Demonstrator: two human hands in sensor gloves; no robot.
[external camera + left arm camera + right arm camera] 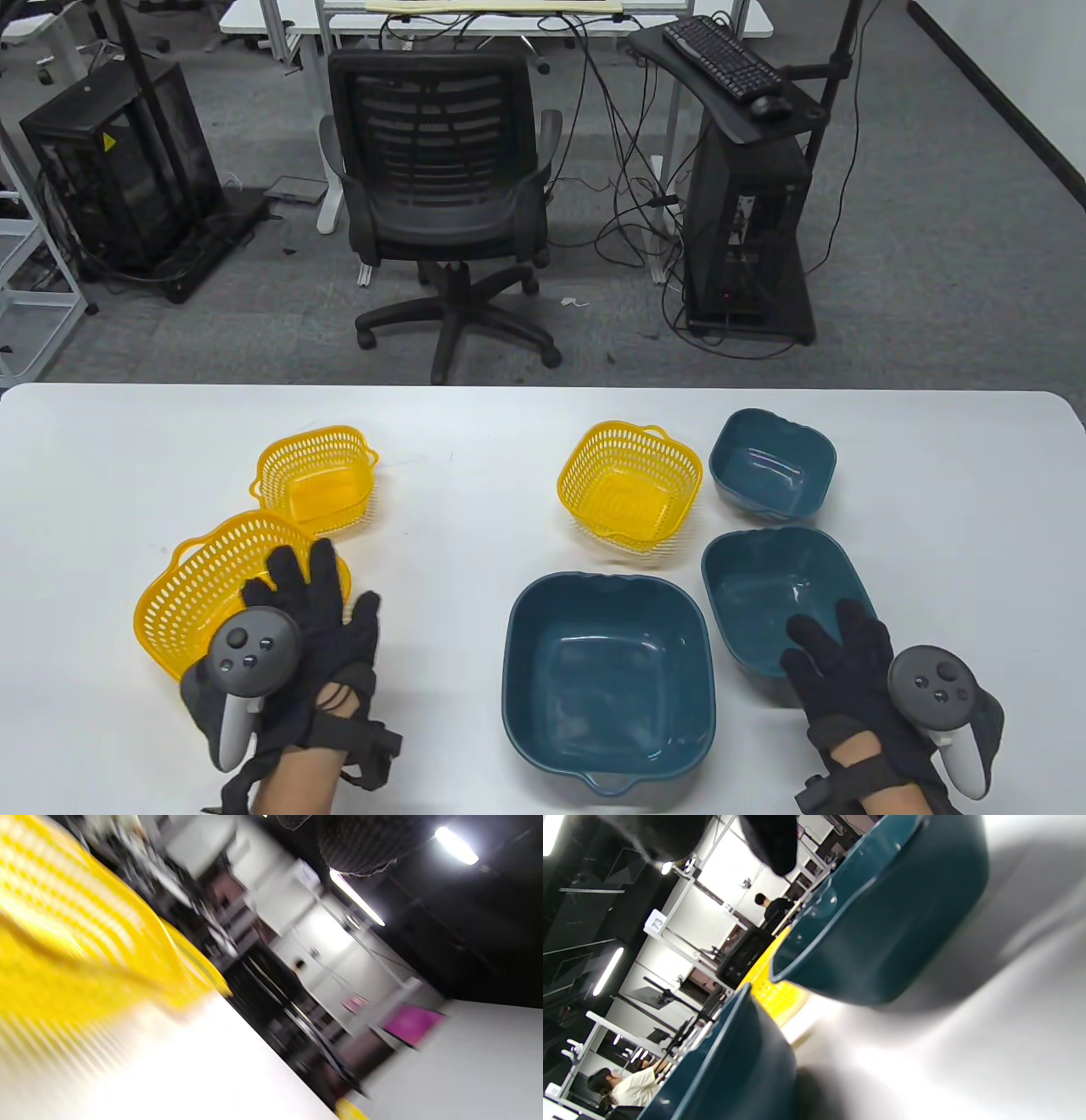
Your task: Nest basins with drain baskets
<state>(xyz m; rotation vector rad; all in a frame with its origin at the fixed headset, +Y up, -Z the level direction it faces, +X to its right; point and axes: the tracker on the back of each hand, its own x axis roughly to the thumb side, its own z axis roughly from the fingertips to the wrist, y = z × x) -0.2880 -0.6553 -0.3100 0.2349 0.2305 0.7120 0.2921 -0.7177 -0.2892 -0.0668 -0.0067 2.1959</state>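
Three yellow drain baskets and three teal basins stand apart on the white table (475, 441). The large basket (199, 594) is at the front left. My left hand (310, 586) lies over its right rim with fingers spread. This basket is a yellow blur in the left wrist view (63, 942). A smaller basket (316, 480) stands behind it, and another basket (632, 497) is at centre. The large basin (609, 671) is front centre, the medium basin (764, 586) is at its right, and the small basin (772, 463) is behind. My right hand (827, 632) reaches over the medium basin's near rim with fingers extended. That basin fills the right wrist view (891, 921).
An office chair (441, 195) and a computer stand (747, 212) are on the floor beyond the table's far edge. Bare table lies between the left baskets and the large basin, and along both side edges.
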